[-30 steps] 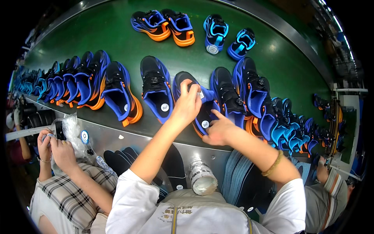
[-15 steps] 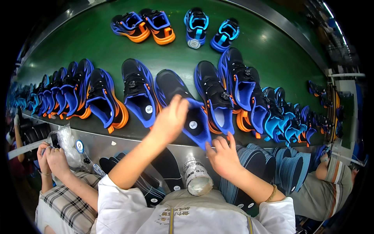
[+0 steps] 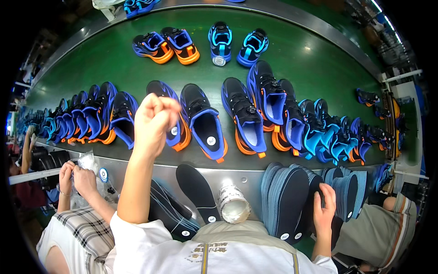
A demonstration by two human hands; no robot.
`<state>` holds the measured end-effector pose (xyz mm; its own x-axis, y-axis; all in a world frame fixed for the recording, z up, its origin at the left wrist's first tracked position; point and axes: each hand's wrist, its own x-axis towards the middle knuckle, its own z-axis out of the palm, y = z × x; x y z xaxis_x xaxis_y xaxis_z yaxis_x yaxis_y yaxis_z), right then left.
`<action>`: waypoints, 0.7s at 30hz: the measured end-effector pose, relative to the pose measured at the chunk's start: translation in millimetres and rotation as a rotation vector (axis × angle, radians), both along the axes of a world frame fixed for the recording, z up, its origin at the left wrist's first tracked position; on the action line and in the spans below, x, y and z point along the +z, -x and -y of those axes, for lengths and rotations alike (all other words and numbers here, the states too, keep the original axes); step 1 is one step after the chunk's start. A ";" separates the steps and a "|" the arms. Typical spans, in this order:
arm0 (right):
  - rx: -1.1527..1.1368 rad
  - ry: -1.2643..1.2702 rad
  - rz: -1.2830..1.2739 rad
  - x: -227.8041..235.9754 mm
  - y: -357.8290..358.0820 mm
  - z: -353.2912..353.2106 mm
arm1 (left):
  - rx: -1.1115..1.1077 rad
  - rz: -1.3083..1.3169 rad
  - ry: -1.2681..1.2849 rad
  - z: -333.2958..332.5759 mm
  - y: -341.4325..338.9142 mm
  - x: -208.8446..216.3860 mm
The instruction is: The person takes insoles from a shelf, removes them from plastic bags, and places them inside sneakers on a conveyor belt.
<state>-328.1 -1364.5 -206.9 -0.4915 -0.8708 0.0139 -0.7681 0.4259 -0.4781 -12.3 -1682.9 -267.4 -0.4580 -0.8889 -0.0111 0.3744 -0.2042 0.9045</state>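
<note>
My left hand is raised over the line of shoes, its fingers curled into a closed, slightly blurred shape; whatever they may hold cannot be made out. Behind it stands a black and blue sneaker, partly hidden. To its right a matching sneaker with an orange sole shows a dark insole with a round white sticker at the heel. My right hand is at the right edge of a stack of black insoles with blue edges, fingers apart and stretched along it. A single black insole leans nearer the middle.
Several sneakers line the green belt on both sides, with two pairs farther back. A tape-wrapped cup stands at the metal edge before me. Another person's hands work at the left; a seated person's leg is at the right.
My left hand has left the middle sneaker and moved left and up. My right hand has moved from that shoe's heel to the insole stack. The middle sneaker now sits upright and straighter.
</note>
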 end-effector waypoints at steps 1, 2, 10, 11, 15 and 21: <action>-0.024 -0.030 -0.055 -0.7 2.7 -13.7 | -0.047 0.057 0.028 -11.4 8.2 6.5; -0.018 -0.029 -0.044 -3.2 1.8 -22.6 | -0.077 0.129 0.061 -24.7 9.7 17.7; 0.135 0.076 -0.073 17.0 -6.0 -7.3 | -0.645 1.395 0.717 -59.7 25.4 -51.1; 0.269 0.044 -0.036 27.3 -16.2 27.0 | -0.694 1.425 0.776 -59.6 28.5 -50.1; 1.013 -0.172 0.331 -7.2 -96.5 151.9 | -0.315 1.686 1.114 -61.3 17.6 -79.1; 1.005 -0.764 -0.178 -133.5 -177.1 268.6 | -0.341 1.801 1.240 -45.2 14.2 -98.7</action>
<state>-151.0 -1633.1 -340.4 0.3430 -0.6726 -0.6557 -0.9392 -0.2575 -0.2272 -26.5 -1637.7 -366.1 -0.7079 -0.6933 -0.1349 -0.6747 0.7203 -0.1612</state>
